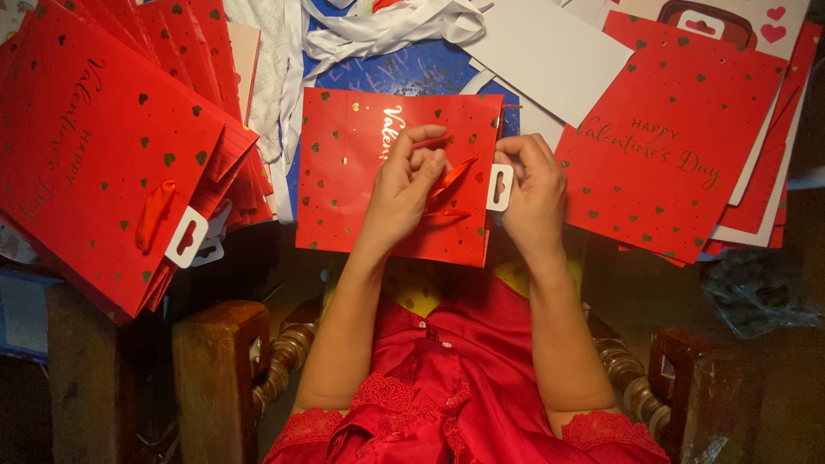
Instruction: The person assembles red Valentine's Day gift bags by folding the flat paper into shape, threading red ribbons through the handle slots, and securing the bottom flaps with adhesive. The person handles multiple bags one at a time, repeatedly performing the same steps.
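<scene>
A person sits with a flat red paper gift bag [361,172] lying across the lap edge, in the middle of the view, between a stack of finished bags [94,163] on one side and a pile of flat bags [670,155] on the other. The left hand [408,185] has its fingertips pressed together, pinching a red ribbon [449,178] that runs across the bag's face. The right hand [534,193] is curled, gripping the bag's side edge just beside a small white hang tag [499,187].

The bag looks light and thin, likely stiff enough to hold its shape but easy to crease, so a grip along the folded edge, as the right hand has it, seems safest. Its glossy face probably slides readily on the other bags. The ribbon appears soft, limp and slippery; it likely needs a fingertip pinch near its end. White ribbons [378,30] and white card [554,56] lie beyond.
</scene>
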